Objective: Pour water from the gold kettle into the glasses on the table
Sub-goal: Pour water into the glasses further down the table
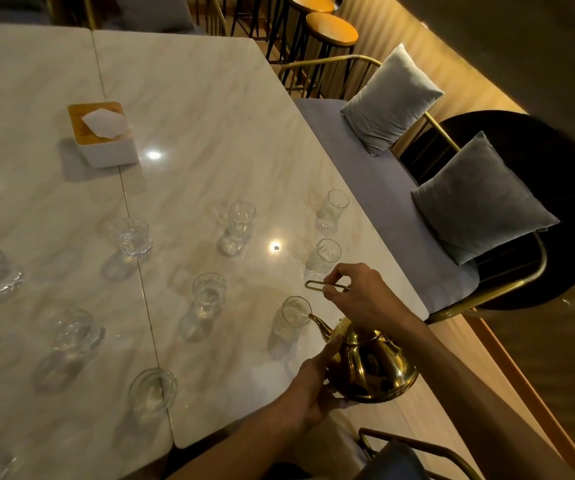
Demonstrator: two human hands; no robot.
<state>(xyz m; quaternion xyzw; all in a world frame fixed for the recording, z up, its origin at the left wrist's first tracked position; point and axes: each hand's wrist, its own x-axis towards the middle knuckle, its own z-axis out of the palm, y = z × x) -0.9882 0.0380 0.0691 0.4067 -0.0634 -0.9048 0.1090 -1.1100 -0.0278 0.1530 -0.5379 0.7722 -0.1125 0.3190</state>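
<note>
glasses on table, tissue box behind them

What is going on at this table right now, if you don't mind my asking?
A person is pouring from a gold kettle into a glass near the table's right edge. The right hand grips the kettle's wire handle, while the left hand steadies its body. The spout sits at the glass rim. Other glasses stand around the marble top.
</note>
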